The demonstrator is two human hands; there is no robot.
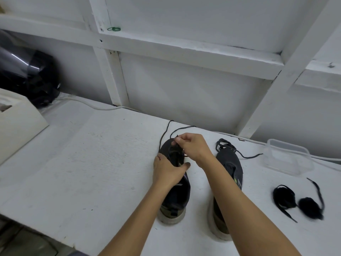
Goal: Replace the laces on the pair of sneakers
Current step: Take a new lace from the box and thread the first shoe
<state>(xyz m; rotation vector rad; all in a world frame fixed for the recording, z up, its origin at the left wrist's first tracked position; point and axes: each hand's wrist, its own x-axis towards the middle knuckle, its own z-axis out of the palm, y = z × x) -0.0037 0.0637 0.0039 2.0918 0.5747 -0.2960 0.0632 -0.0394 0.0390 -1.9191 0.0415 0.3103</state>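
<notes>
A person's left hand grips the left sneaker across its tongue while the right hand pinches a black lace end above the eyelets. The shoe's long axis runs away from the person, toe farthest, lace trailing beyond it. The right sneaker waits beside it.

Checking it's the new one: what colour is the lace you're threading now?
Black, or very dark; the lace shows best against the white table in the head view.

Bright even overhead light, soft shadows, wide-angle bending at edges, slight overall blur
</notes>
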